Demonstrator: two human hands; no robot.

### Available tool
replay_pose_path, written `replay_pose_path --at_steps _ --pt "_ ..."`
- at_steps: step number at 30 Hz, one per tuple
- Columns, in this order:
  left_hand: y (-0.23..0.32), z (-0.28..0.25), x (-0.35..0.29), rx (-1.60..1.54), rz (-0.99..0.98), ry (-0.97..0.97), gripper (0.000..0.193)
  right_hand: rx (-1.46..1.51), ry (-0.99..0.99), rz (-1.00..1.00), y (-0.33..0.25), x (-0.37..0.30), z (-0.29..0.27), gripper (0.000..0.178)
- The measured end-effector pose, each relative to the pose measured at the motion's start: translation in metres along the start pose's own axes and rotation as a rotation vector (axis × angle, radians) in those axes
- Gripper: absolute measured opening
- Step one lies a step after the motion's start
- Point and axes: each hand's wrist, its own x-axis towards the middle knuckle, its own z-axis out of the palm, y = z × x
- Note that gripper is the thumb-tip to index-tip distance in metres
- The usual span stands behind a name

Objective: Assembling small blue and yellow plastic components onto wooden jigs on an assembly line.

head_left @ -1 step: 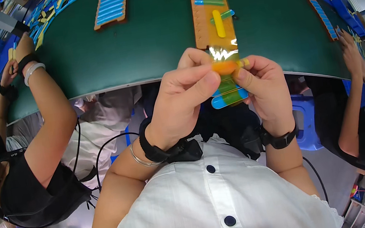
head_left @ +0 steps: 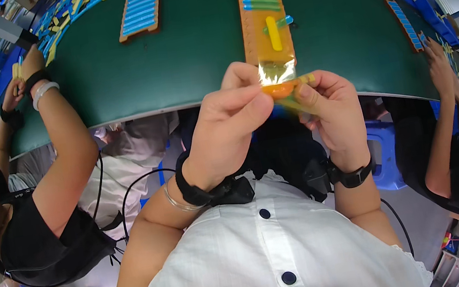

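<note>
A strip of clear yellow film [head_left: 276,58] runs up from my fingers over the table. The thumb and fingers of my left hand [head_left: 238,119] pinch its near end, around a small rounded orange piece [head_left: 280,91]. My right hand [head_left: 332,104] is closed at the other side of that piece, with a short yellow bit [head_left: 307,78] poking out between its fingers. Below the piece, a yellowish strip is smeared by motion. Beyond my hands lies an orange rack [head_left: 248,32] with several blue sticks at its far end. A yellow stick [head_left: 274,33] crosses a blue stick [head_left: 289,20] there.
On the green table [head_left: 196,46] another orange rack of blue sticks [head_left: 140,6] stands at the left. A third rack [head_left: 404,24] is at the right, near a co-worker's hand [head_left: 439,62]. Loose sticks [head_left: 63,22] pile up far left, beside another person's arm [head_left: 61,125].
Film and fingertips have shifted slightly left. The blue-ended strips seen below the orange piece are no longer in sight there; a blurred yellowish strip shows instead.
</note>
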Motion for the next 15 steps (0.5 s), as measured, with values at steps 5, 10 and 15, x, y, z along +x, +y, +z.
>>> replay_pose_path --at_steps 5,10,15 --pt "0.039 0.002 0.009 -0.058 0.215 -0.052 0.033 -0.199 0.376 -0.095 -0.027 0.0 -0.023 0.015" --pt "0.048 0.0 0.009 -0.227 0.012 -0.098 0.031 -0.925 0.339 -0.581 -0.04 0.059 -0.017 0.023" --pt "0.053 0.006 -0.001 -0.087 -0.014 0.039 0.029 -1.277 0.294 -0.685 -0.031 0.085 0.001 0.024"
